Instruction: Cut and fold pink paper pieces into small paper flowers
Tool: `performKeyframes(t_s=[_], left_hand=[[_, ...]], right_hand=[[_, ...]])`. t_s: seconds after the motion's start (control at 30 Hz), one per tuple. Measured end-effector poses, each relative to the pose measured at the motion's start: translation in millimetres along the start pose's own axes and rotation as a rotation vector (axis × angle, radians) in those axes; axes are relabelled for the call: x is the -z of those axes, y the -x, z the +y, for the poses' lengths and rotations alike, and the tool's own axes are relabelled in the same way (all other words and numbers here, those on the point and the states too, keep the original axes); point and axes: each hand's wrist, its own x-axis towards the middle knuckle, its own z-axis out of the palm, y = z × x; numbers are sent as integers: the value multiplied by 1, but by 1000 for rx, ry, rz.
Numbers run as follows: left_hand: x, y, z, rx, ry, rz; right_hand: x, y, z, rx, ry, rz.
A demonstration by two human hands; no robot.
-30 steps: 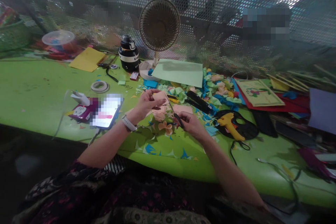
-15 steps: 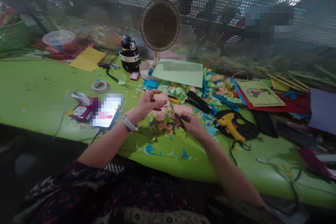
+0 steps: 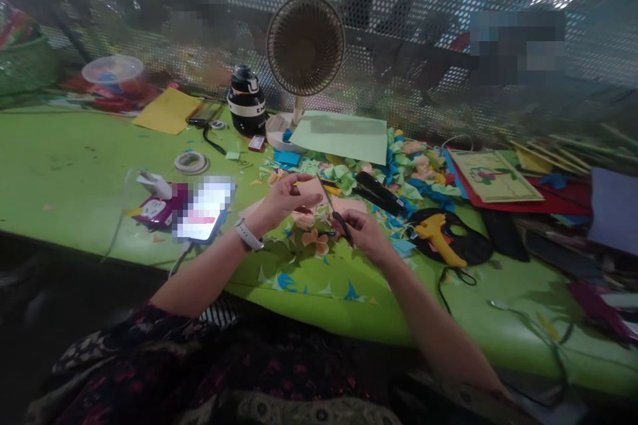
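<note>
Between the thumb and fingers of my left hand (image 3: 285,202) is a small piece of peach paper (image 3: 311,191). My right hand (image 3: 363,231) is closed on the dark handles of a pair of scissors (image 3: 339,220). The blades point up and away, along the right edge of the peach paper. Below my hands a peach paper flower (image 3: 316,242) lies on the green table. More peach paper (image 3: 351,206) lies behind the scissors. Blue and pale green paper scraps (image 3: 286,281) are strewn around.
A black stapler (image 3: 379,194) and a yellow glue gun (image 3: 438,239) lie to the right. Behind stand a fan (image 3: 306,45) and a black bottle (image 3: 246,103). At left are a lit phone (image 3: 204,209) and a tape roll (image 3: 191,163). Paper petals (image 3: 419,169) are heaped behind the stapler.
The peach paper in my left hand has turned slightly and shifted a little to the right against the blades. My right hand stays nearly in place with the scissors.
</note>
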Motion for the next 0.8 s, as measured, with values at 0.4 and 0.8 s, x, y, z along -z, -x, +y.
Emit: performKeyframes(t_s=[0.4, 0.8], left_hand=[[0, -1, -1, -48, -52, 67], [0, -1, 2, -51, -152, 113]], right_hand=[[2, -4, 1, 30, -124, 176], [1, -4, -1, 29, -126, 177]])
